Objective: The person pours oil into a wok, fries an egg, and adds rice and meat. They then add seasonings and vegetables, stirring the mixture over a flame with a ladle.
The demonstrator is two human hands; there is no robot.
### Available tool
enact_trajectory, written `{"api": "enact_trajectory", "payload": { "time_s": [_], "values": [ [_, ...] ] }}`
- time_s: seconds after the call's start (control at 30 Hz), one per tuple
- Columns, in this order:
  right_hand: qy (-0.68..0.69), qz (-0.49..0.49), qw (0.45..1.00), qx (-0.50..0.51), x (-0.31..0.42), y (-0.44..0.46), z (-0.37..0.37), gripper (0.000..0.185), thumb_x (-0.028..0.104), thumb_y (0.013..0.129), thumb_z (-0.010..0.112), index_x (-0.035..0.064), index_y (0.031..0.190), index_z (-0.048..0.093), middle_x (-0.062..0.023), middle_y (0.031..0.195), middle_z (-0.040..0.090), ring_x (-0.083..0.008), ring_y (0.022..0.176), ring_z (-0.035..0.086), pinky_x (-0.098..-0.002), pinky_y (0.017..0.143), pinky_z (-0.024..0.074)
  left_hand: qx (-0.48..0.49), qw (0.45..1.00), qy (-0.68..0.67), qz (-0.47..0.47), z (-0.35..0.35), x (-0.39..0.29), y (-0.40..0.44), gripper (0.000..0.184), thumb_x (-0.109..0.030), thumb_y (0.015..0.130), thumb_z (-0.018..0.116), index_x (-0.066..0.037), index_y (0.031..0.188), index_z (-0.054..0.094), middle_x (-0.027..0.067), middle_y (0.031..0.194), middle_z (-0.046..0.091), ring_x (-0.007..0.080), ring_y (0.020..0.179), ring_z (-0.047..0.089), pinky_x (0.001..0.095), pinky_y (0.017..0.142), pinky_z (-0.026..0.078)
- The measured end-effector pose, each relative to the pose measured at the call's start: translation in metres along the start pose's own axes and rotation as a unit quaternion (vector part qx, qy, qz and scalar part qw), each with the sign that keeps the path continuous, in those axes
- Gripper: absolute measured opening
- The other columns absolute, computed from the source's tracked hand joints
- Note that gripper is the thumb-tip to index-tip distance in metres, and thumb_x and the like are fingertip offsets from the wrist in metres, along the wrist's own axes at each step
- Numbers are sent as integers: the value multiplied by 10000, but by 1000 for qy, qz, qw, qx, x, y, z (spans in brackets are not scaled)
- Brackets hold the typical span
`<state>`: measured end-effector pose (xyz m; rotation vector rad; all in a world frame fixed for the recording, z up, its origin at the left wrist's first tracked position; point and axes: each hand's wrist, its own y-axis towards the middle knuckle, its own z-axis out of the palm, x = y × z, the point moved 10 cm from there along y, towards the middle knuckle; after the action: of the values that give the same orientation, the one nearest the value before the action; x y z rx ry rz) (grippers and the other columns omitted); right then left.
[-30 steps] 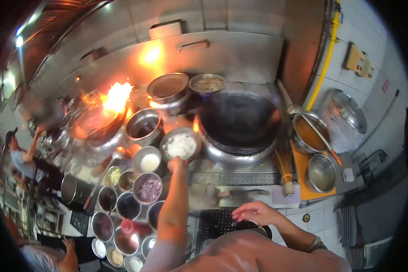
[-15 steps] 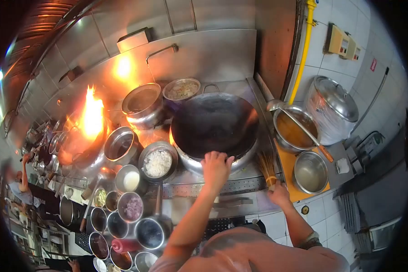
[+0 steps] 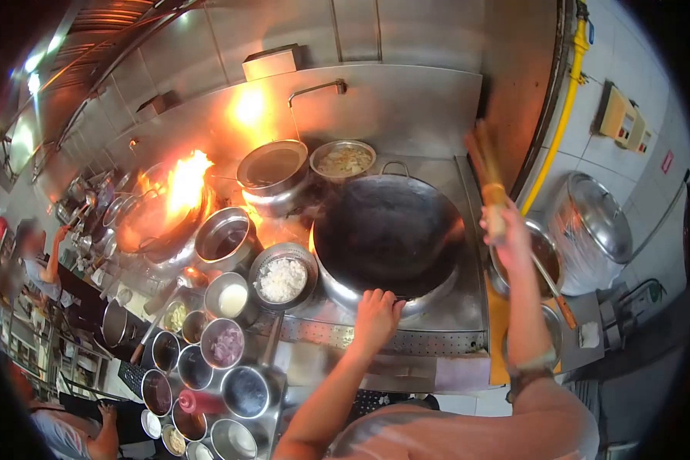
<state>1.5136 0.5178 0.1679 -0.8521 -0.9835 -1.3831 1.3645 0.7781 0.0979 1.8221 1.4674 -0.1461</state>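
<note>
My left hand (image 3: 377,318) grips the near rim of the large dark wok (image 3: 387,230), its fingers curled at the edge. The wok sits on a steel burner ring and looks dark inside. To the right, my right hand (image 3: 508,234) is wrapped round the light handle of a bamboo brush (image 3: 486,157), raised with its bristles up, beside the wok and above a pot of brown liquid (image 3: 546,257). Left of the wok stands a long-handled pan of white food (image 3: 281,279).
High flames (image 3: 185,184) rise from a wok at the left. Several metal containers and a red bottle (image 3: 201,402) stand at lower left. A ladle (image 3: 553,287) lies across the right-hand pot. Two other people are at the far left.
My left hand went from the white food's pan to the wok's rim. My right hand took the brush from beside the stove and lifted it upward.
</note>
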Motion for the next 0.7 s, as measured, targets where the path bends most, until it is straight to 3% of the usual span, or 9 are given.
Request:
{"api": "enact_trajectory", "payload": {
  "time_s": [0.07,0.1,0.13,0.27,0.33,0.43,0.53,0.63,0.7],
  "values": [
    [-278,-30,948,-150,-26,51,20,547,309,874,561,77,1348,416,-156,1062,637,-250,840,652,-380,607,528,3,1000,13,-4,4,3,4,176,-196,816,660,-34,809,591,133,823,560,334,810,519,436,715,435],
    [-552,-262,771,-180,-30,66,47,545,302,878,558,57,1343,412,-221,1016,643,-355,841,659,-468,686,529,-2,1000,15,-3,4,4,6,176,-196,816,660,-34,809,591,133,823,560,334,810,519,436,715,435],
    [-610,-27,784,-110,-85,88,60,571,267,860,557,107,1376,372,-257,1050,623,-423,960,619,-500,803,502,2,1000,14,-7,5,4,6,174,-197,815,660,-37,817,592,129,823,559,333,810,521,438,714,438],
    [-627,-96,737,233,-209,38,160,572,218,800,637,125,1339,471,-221,961,659,-371,851,661,-457,735,540,-12,1000,7,-5,3,2,5,170,-198,811,664,-46,837,592,118,824,555,328,808,524,438,709,445],
    [-401,186,844,304,-186,18,148,524,254,758,695,161,1259,573,-210,953,669,-347,845,667,-411,796,537,-18,1000,-3,-5,2,2,6,175,-197,809,668,-46,848,590,117,837,550,325,823,524,436,712,447],
    [-746,6,651,141,-153,100,73,554,234,810,633,119,1328,473,-210,1004,646,-362,873,651,-418,762,536,-8,999,-34,2,-1,2,7,164,-160,814,666,-30,886,596,141,864,553,346,843,512,432,740,434],
    [-670,-66,735,-79,-130,87,77,602,214,827,578,61,1368,363,-249,994,617,-405,915,632,-477,783,515,-18,999,-40,18,-1,0,6,193,-195,803,675,-39,875,586,125,870,543,327,864,516,431,717,449],
    [-661,19,731,168,-205,66,127,664,292,759,673,126,1355,432,-234,1020,647,-362,918,648,-433,817,517,6,999,-38,15,1,1,1,212,-190,800,674,-37,904,570,127,885,539,330,871,512,429,720,451],
    [-444,200,810,328,-202,8,142,643,258,763,719,150,1348,478,-128,978,666,-190,764,650,-343,638,532,33,998,-43,20,0,0,3,253,-185,781,688,-37,933,552,124,909,530,332,890,507,429,736,449]
  ]
}}
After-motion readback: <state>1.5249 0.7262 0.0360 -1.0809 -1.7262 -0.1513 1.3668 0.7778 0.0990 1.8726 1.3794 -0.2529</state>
